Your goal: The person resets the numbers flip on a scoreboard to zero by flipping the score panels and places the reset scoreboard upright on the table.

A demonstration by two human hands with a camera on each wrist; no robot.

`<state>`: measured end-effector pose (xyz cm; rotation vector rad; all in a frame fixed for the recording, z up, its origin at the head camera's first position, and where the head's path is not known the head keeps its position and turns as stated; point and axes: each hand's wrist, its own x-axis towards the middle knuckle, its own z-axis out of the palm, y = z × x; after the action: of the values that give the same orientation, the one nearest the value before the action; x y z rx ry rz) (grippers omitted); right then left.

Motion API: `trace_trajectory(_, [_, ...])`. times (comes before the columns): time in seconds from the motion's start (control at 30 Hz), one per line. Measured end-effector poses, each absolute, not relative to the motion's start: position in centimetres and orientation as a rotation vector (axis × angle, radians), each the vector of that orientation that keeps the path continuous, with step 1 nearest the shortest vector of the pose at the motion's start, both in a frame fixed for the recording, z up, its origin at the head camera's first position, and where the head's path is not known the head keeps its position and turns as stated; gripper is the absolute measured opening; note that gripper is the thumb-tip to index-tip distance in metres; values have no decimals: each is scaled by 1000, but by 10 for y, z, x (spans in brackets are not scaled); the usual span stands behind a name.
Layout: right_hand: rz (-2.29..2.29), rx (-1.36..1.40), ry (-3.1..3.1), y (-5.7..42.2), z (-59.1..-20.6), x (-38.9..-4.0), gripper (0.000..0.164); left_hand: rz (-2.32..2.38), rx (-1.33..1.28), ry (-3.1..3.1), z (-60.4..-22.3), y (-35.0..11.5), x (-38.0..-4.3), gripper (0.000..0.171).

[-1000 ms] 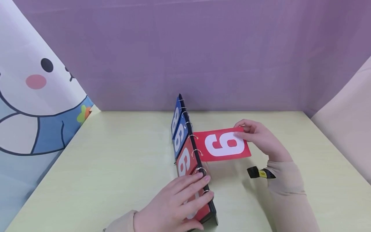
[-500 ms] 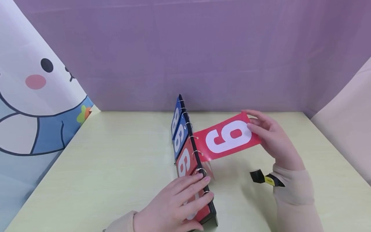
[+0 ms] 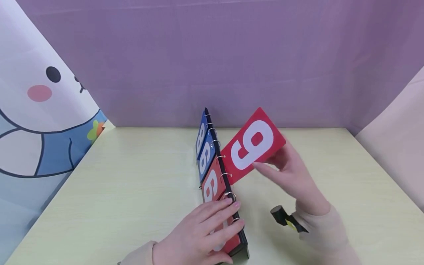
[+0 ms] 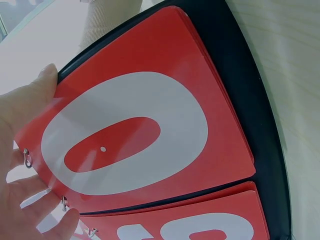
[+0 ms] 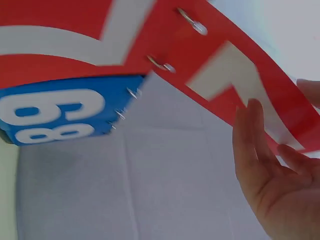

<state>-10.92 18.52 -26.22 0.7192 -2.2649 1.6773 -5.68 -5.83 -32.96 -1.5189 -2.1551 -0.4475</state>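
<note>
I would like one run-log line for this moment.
left hand: rests on scoreboard | right hand: touches tilted red 9 card | card: attached to rings

Left grip [image 4: 15, 202] seemingly holds black board [image 4: 257, 125] behind red card [image 4: 135, 112].

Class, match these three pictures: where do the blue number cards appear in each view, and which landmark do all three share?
Head: blue number cards near the centre, beyond the front red cards.
Left wrist: not in the picture.
Right wrist: at the left, about mid-height.
Shared landmark: red cards.
</note>
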Motion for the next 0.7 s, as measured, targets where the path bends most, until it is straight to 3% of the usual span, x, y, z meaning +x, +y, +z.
trace_trajectory(0.17, [1485, 704, -2341, 170, -274, -110, 56, -446, -1509, -2137, -331, -57, -57, 74])
trace_trajectory(0.5, [1357, 1135, -2291, 160, -292, -128, 65, -413, -1497, -2030, -334, -56, -62, 66])
trace_trajectory(0.7, [1252, 1313, -2153, 154, -301, -138, 35, -370, -1471, -1960, -334, -56, -63, 60])
